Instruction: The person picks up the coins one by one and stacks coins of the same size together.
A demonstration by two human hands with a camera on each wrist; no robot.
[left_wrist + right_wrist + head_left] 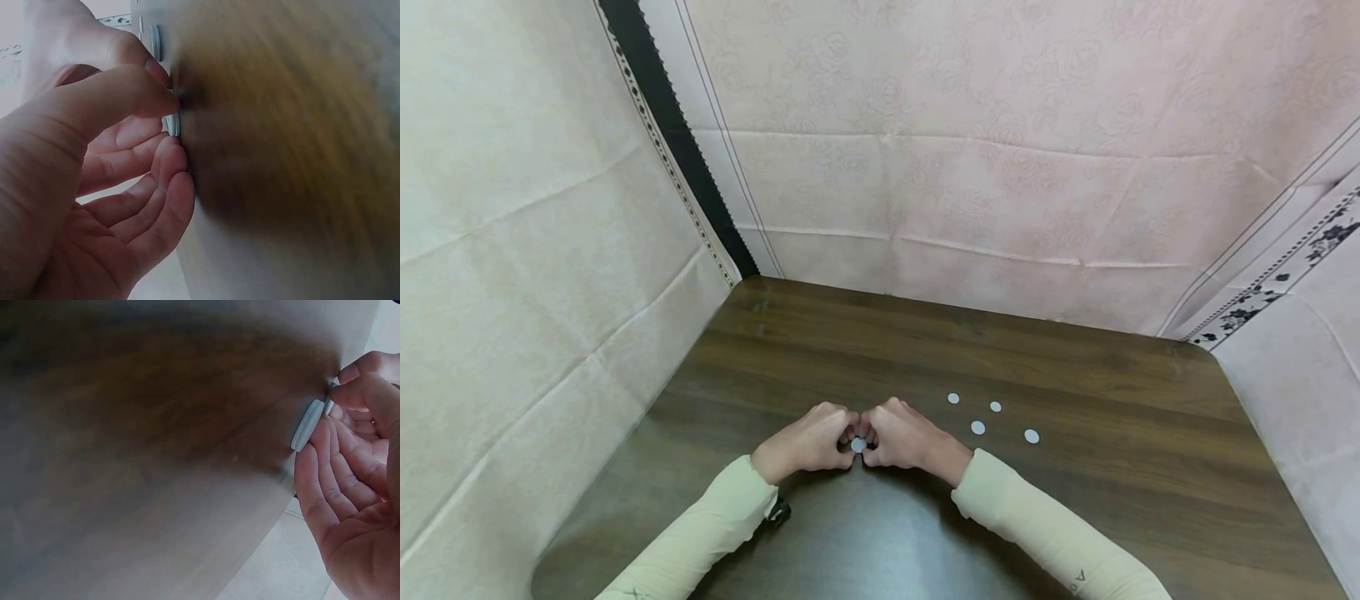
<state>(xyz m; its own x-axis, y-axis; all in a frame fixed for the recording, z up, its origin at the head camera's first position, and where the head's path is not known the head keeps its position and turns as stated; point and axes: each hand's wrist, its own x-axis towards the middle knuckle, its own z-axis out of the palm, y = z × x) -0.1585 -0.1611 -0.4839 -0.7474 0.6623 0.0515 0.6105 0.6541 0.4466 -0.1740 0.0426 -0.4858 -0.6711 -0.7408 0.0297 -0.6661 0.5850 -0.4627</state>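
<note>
Both hands meet over the table, fingers curled and thumbs toward each other. Between them a small round white disc point(858, 445) shows in the head view. My left hand point(814, 437) pinches at it, and in the left wrist view the pale disc edge point(174, 122) sits between thumb tip and fingertips. From the other side my right hand point(904, 435) curls round it. A thick pale disc point(308, 426) lies against the right fingertips in the right wrist view, with a second disc edge point(330, 400) beside the thumb tip. The fingers partly hide these discs.
Several more white discs, one of them a flat round disc point(977, 427), lie apart on the dark wooden table point(1120, 375) to the right of the hands. Pale cloth point(970, 192) hangs behind the table's far edge and at both sides.
</note>
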